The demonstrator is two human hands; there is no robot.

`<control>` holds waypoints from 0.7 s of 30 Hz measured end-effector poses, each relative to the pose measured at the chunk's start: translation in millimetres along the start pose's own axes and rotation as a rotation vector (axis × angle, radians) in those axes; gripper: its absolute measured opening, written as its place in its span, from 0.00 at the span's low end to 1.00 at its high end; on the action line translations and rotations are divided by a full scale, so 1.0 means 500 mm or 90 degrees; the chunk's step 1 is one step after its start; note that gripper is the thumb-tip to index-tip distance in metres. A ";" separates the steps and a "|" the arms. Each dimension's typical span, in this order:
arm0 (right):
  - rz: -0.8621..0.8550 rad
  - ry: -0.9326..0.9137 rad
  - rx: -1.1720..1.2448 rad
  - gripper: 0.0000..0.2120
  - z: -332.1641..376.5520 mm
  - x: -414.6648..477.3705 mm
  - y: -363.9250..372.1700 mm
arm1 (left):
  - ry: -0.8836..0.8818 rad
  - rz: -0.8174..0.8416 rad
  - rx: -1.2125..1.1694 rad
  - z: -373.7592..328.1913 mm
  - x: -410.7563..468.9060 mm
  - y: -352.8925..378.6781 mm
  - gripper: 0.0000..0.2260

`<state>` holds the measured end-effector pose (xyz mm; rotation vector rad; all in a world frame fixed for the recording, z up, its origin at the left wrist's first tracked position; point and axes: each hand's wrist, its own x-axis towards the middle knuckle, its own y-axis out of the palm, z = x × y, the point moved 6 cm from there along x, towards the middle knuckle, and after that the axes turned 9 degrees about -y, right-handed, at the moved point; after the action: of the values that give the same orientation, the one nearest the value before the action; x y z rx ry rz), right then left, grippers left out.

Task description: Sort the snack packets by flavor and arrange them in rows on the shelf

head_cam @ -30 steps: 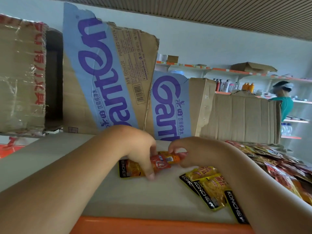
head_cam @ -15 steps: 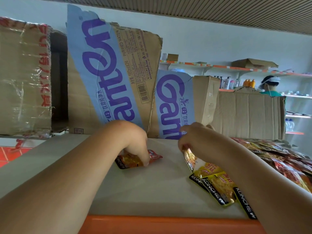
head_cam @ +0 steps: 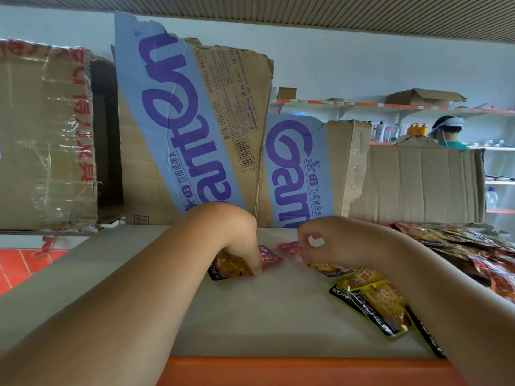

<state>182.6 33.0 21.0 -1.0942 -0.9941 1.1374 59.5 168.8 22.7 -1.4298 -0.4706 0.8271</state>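
Note:
On the pale shelf board (head_cam: 250, 316), my left hand (head_cam: 239, 238) curls down onto an orange packet with a red end and a black band (head_cam: 231, 267), its fingertips holding the packet flat. Just to the right, my right hand (head_cam: 331, 243) pinches a second packet of the same kind; that packet's red end (head_cam: 289, 247) sticks out to the left of my fingers. Its orange body shows below the hand. Yellow packets (head_cam: 381, 305) lie overlapped under my right forearm. A heap of red and brown packets (head_cam: 459, 246) fills the right end of the shelf.
Torn cardboard water cartons (head_cam: 195, 129) and a taped box (head_cam: 41, 135) stand along the back of the shelf. An orange strip (head_cam: 278, 371) edges the front. Another person (head_cam: 448, 129) stands by far shelves of bottles at the right.
My right hand let go of the first orange packet, reached right to the yellow pile, and came back holding another packet beside the left hand. The left hand stayed on its packet.

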 end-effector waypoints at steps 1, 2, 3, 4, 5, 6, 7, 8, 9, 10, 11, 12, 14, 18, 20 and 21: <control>0.000 0.010 -0.006 0.14 -0.004 0.002 0.003 | 0.003 -0.002 0.000 0.000 0.001 0.000 0.32; 0.002 0.017 -0.017 0.16 -0.009 0.005 0.007 | 0.005 -0.002 -0.001 0.001 0.003 0.000 0.33; 0.008 0.026 -0.028 0.17 -0.013 0.007 0.010 | 0.008 0.000 -0.001 0.003 0.005 0.000 0.33; 0.014 0.034 -0.033 0.17 -0.018 0.008 0.012 | 0.010 0.002 0.001 0.004 0.007 0.000 0.34; 0.021 0.039 -0.034 0.16 -0.021 0.009 0.012 | 0.012 0.006 0.000 0.007 0.009 0.001 0.34; 0.027 0.038 -0.034 0.15 -0.021 0.008 0.011 | 0.013 0.011 -0.005 0.009 0.011 0.001 0.34; 0.032 0.031 -0.033 0.14 -0.020 0.007 0.009 | 0.014 0.013 -0.012 0.011 0.013 0.002 0.33; 0.034 0.019 -0.031 0.13 -0.017 0.005 0.006 | 0.017 0.013 -0.017 0.012 0.015 0.001 0.32; 0.036 0.009 -0.029 0.13 -0.014 0.003 0.004 | 0.019 0.011 -0.017 0.012 0.015 0.000 0.31; 0.036 0.002 -0.026 0.13 -0.012 0.000 0.003 | 0.019 0.009 -0.015 0.010 0.015 -0.001 0.30; 0.034 -0.004 -0.022 0.13 -0.009 -0.002 0.001 | 0.017 0.008 -0.011 0.008 0.013 -0.002 0.30; 0.031 -0.007 -0.020 0.12 -0.007 -0.003 0.001 | 0.013 0.007 -0.006 0.006 0.010 -0.002 0.29; 0.022 -0.018 -0.026 0.11 -0.003 -0.002 0.001 | 0.002 -0.002 0.006 0.001 0.000 -0.004 0.28; -0.022 -0.047 -0.042 0.10 0.003 0.001 -0.014 | -0.021 -0.058 -0.025 0.008 -0.025 0.001 0.30; -0.060 -0.060 -0.027 0.10 0.002 -0.002 -0.029 | -0.029 -0.084 -0.091 0.018 -0.044 0.010 0.31; -0.081 -0.065 -0.012 0.10 0.001 -0.004 -0.037 | -0.033 -0.100 -0.134 0.025 -0.057 0.014 0.30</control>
<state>185.2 29.7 39.0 -0.9815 -1.1411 1.0908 30.5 155.6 22.9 -1.5442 -0.7163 0.7051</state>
